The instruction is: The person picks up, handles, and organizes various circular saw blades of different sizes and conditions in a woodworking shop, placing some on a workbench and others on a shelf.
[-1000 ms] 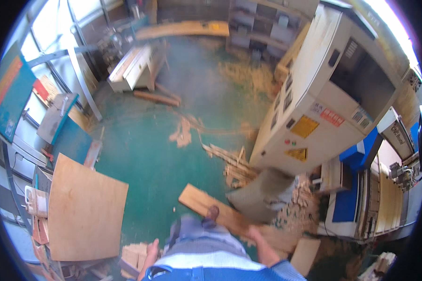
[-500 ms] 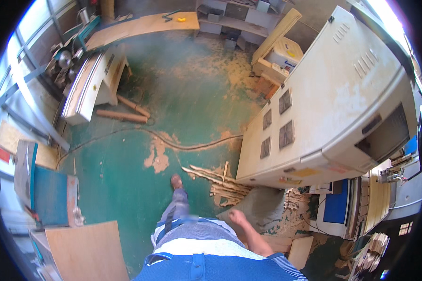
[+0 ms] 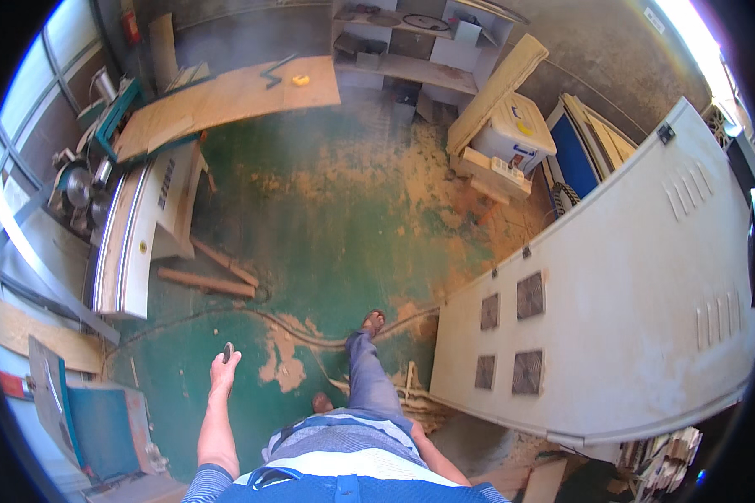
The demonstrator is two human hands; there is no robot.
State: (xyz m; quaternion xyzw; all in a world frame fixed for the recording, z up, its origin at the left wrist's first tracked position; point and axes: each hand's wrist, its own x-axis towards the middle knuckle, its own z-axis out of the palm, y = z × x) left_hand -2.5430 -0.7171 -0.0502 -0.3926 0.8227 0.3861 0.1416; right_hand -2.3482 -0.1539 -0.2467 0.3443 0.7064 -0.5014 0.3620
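Observation:
My left hand (image 3: 225,365) is stretched out in front on the left, its fingers closed round a small dark, elongated object (image 3: 228,350) whose kind I cannot make out. Below that hand lies the green floor (image 3: 176,381). My right arm (image 3: 436,459) hangs close to my right side. The right hand is mostly hidden beside my hip, so its fingers do not show. One brown shoe (image 3: 373,319) is forward, by a cable (image 3: 327,342) that crosses the floor.
A large pale cabinet (image 3: 612,318) with vents stands on the right. At left are a white-sided machine table (image 3: 126,260) and two brown rollers or tubes (image 3: 205,282). A long wooden board (image 3: 226,105) lies farther back. Wood strips (image 3: 424,411) and sawdust cover parts of the floor.
I have stepped forward, with the other foot now in front. My left hand has come into view holding the small dark object. My right hand has swung back to my side.

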